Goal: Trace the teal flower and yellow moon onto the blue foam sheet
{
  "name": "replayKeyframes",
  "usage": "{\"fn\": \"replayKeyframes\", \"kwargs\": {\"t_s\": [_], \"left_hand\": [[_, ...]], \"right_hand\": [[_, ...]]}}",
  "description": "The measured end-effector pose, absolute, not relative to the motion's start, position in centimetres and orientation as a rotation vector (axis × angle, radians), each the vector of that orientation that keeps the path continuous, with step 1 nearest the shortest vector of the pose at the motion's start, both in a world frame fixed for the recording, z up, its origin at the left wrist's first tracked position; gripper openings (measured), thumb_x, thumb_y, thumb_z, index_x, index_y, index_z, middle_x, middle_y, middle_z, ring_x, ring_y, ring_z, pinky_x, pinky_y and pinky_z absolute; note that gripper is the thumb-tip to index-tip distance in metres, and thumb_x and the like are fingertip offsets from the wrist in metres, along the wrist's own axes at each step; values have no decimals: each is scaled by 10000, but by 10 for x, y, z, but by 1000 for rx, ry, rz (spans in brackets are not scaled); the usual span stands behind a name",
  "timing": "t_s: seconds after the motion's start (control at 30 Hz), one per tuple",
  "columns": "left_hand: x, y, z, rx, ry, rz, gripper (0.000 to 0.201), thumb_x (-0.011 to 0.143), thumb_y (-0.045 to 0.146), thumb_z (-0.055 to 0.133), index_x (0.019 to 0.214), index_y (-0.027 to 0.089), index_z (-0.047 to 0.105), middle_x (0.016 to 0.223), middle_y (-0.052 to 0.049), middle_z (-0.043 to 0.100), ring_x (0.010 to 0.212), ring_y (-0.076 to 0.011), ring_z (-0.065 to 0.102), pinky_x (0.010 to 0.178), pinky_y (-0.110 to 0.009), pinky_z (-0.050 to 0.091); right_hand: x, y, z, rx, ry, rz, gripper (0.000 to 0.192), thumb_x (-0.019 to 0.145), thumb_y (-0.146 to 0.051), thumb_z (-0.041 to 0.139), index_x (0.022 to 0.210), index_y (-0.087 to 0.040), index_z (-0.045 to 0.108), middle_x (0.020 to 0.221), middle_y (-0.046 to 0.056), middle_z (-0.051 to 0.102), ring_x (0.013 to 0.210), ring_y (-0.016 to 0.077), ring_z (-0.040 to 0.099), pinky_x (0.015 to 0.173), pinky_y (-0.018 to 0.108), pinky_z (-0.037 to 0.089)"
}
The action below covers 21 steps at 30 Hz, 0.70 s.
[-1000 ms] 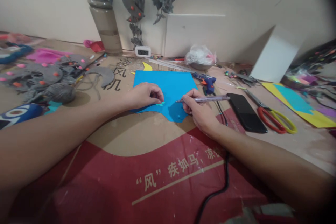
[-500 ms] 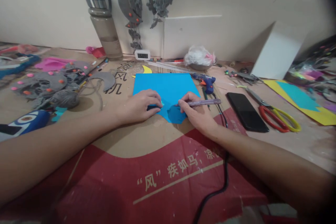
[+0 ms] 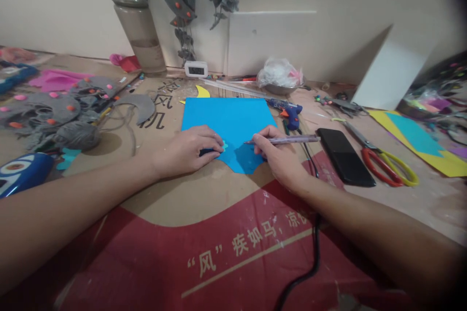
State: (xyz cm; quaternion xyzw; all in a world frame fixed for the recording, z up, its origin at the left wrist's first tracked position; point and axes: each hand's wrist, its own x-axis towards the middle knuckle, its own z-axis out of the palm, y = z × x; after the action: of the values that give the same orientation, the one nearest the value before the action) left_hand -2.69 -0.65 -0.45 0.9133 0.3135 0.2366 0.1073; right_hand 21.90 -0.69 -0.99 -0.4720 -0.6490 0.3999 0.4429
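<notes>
Right hand (image 3: 280,159): pinched a pen (image 3: 292,140) between thumb and fingers, the tip aimed at nine o'clock above the blue sheet (image 3: 229,114); I could not tell whether it touched.
Left hand (image 3: 186,153): lay palm down at the sheet's eight o'clock, thumb and forefinger brought near each other beside a small light-green cutout (image 3: 225,146); I could not tell whether they pinched it or only pressed.
Bottle (image 3: 134,22): stood between ten and eleven o'clock from the sheet, liquid (image 3: 148,56) in its lower part.
Bowl (image 3: 280,90): sat at two o'clock from the sheet, heaped with crumpled clear plastic (image 3: 279,72) and something pink.
Dish (image 3: 412,109): stood well off at three o'clock, filled with clear plastic and pink and purple bits, partly blurred.
Blue sheet: lay flat at ten o'clock from the right hand and two o'clock from the left, its six o'clock edge cut in curves.
Cutout: rested on the sheet at the left hand's three o'clock.
Worktop (image 3: 408,214): bore a phone (image 3: 345,155) and scissors (image 3: 369,146) at the right hand's three o'clock, a glue gun (image 3: 292,116) between twelve and one.
</notes>
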Motion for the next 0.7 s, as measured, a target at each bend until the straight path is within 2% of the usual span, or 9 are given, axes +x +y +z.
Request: {"fn": "replayKeyframes", "kwargs": {"t_s": [0.3, 0.5, 0.7], "left_hand": [[-27, -5, -6, 2722, 913, 750, 175, 927, 281, 582, 961, 178, 720, 1026, -80, 721, 1000, -211, 637, 891, -356, 503], [-29, -5, -2, 2768, 918, 755, 183, 934, 285, 580, 901, 173, 721, 989, -68, 726, 943, -201, 650, 843, -344, 508], [-37, -8, 5, 2780, 921, 631, 201, 954, 274, 541, 998, 163, 703, 1027, -77, 710, 983, -204, 636, 872, -344, 506]], "right_hand": [[217, 1, -20, -884, -1149, 1188, 235, 846, -323, 654, 705, -220, 497, 582, -61, 501, 484, 76, 346, 417, 221, 192], [218, 3, -24, -911, -1200, 1172, 220, 875, -341, 628, 739, -227, 498, 615, -58, 497, 511, 79, 381, 448, 230, 258], [221, 2, -24, -1053, -1398, 1093, 202, 900, -393, 602, 806, -233, 522, 666, -50, 550, 559, 95, 471, 525, 255, 356]]}}
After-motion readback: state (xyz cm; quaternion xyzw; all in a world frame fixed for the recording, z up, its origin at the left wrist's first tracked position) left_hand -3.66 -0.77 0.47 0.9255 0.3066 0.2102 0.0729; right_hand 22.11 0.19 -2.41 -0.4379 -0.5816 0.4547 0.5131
